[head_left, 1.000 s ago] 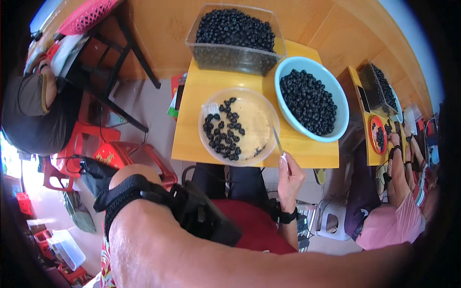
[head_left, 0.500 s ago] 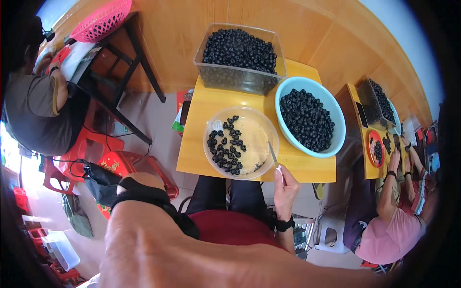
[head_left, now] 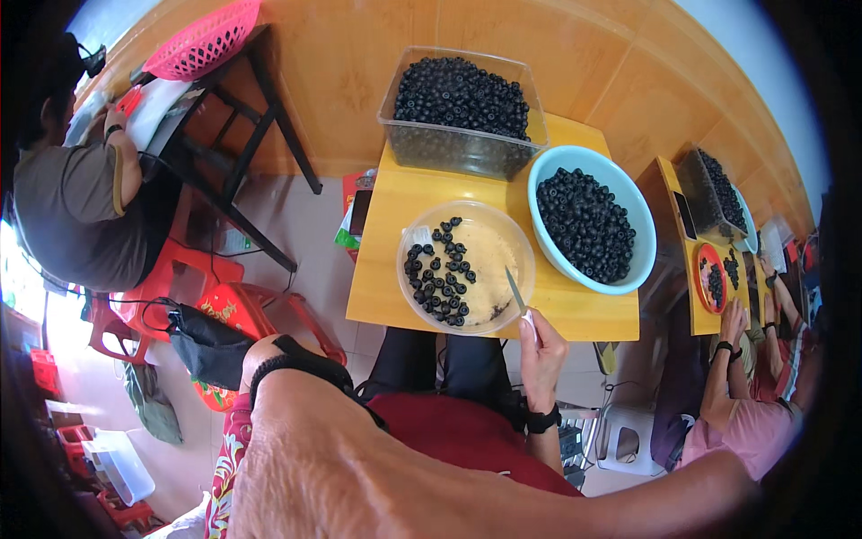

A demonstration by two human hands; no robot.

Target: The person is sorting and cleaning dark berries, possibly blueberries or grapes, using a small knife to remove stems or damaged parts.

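Where a co-worker (head_left: 72,216) sits, far left: a pink basket (head_left: 205,40) tops a dark-legged table (head_left: 277,121).
Foreground: a bare arm (head_left: 341,458) with a black band (head_left: 310,357) crosses; the left hand cannot be made out, so its grip cannot be told.
Clear round tub (head_left: 494,247): on the yellow table (head_left: 377,292), black pieces (head_left: 452,302) gathered in its left half.
Clear box (head_left: 449,148): behind the tub, heaped with more.
Right hand (head_left: 544,359): grasping a knife (head_left: 516,289), blade slanting over the tub's right rim.
Blue bowl (head_left: 645,238): right of the tub, piled with black pieces.
Far right: a person in pink (head_left: 736,436) near a red tray (head_left: 702,286).
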